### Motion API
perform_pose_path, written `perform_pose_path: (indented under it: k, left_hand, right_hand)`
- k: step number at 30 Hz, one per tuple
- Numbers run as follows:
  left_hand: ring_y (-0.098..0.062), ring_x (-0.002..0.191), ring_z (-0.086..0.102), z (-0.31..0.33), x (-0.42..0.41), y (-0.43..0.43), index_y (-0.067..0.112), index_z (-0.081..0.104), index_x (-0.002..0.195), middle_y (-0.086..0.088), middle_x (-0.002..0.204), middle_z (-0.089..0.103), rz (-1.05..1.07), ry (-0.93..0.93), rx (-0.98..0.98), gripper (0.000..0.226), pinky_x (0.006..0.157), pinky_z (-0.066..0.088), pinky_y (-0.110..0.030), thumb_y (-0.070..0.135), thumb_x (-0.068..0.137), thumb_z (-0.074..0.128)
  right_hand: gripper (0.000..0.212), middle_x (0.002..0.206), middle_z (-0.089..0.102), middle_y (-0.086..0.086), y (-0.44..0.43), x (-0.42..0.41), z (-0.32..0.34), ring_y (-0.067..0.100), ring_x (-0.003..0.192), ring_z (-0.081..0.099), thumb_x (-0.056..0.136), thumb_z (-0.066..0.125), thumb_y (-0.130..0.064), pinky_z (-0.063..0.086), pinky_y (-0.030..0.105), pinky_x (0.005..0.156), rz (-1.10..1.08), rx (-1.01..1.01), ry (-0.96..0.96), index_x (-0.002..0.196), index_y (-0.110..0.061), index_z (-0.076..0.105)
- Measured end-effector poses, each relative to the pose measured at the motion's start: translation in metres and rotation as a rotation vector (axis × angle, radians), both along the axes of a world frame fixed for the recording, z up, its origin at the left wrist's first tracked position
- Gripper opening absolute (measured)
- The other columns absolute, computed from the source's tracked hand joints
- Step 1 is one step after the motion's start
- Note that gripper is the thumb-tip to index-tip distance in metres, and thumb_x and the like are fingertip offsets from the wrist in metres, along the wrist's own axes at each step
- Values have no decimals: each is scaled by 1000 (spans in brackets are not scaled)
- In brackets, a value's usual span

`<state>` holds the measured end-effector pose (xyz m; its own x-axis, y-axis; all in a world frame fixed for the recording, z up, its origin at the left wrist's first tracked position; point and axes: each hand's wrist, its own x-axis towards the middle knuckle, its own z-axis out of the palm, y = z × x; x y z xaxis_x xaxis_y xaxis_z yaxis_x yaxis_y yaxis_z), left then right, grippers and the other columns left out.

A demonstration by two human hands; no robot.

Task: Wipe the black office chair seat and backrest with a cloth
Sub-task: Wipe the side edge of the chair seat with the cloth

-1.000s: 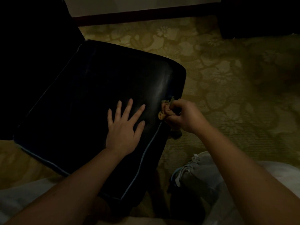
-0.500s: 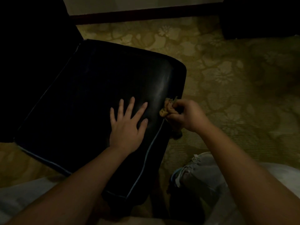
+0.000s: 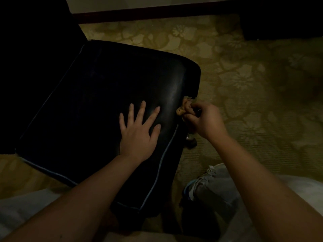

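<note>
Black seat (image 3: 97,95): left hand (image 3: 138,135) flat, splayed on it; right hand (image 3: 204,119) grips cloth (image 3: 183,107) at seat edge.

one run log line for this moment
left hand: flat on seat | right hand: grips cloth at seat edge

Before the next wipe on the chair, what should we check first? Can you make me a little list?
1. Grip on the cloth: ok, the right hand has its fingers curled round it.
2. Cloth at the seat: ok, it sits at the right edge.
3. Seat steadied: ok, the left hand lies flat on it, fingers spread.
4. Path inward free: not ok, the left hand lies right beside the cloth.
5. Backrest clean: cannot tell, too dark.
</note>
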<state>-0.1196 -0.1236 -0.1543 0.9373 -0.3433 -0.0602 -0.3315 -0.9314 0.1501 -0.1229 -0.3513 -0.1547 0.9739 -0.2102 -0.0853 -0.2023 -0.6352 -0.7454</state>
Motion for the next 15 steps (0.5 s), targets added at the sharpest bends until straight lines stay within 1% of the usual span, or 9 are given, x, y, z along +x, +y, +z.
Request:
perform_pose_path:
  k: [2,4,5,7,9,13,15]
  left_hand:
    - [-31,152,0,0,0,-1,47,16,153,1,166,7,8,-2,2,57,120,-1,-57,57,98,19]
    - [-30,152,-2,0,1,-1,48,15,153,2,166,6,10,5,-1,57,120,-1,-57,58,97,18]
    - [-30,152,-2,0,1,-1,48,14,153,2,166,6,9,8,-2,57,120,-1,-57,58,97,17]
    - [-30,152,-2,0,1,0,48,15,153,2,166,6,4,8,-5,57,120,-2,-56,58,97,17]
    - [-30,152,-2,-1,1,0,48,15,153,2,166,6,8,5,-2,57,120,-1,-56,58,97,17]
    - [-30,152,-2,-1,1,0,47,15,154,2,166,6,7,6,-1,57,120,0,-57,58,98,18]
    - [-30,152,-1,-1,0,0,47,16,153,2,166,7,9,0,1,57,120,0,-58,58,97,19]
  right_hand:
    - [20,88,63,-2,-1,1,4,16,83,60,81,78,-27,46,28,68,82,17,40,93,-15,68]
    - [18,83,59,-3,-3,0,8,14,80,57,79,79,-25,37,17,61,167,23,75,90,-16,68]
    - [19,84,60,-2,-4,0,9,15,80,57,79,80,-25,36,16,61,200,19,79,90,-14,69]
    - [20,89,63,2,-5,-1,8,17,83,59,78,79,-25,39,23,65,229,3,66,92,-13,71]
    - [20,90,64,3,-1,-3,8,17,83,59,80,77,-26,44,30,69,207,-12,45,93,-13,71]
    - [20,88,66,3,1,-3,4,18,81,62,83,75,-25,50,33,72,38,17,-17,97,-11,71]
    - [20,85,67,3,-1,-1,1,19,79,64,82,75,-25,52,34,70,-20,29,-14,97,-12,71]
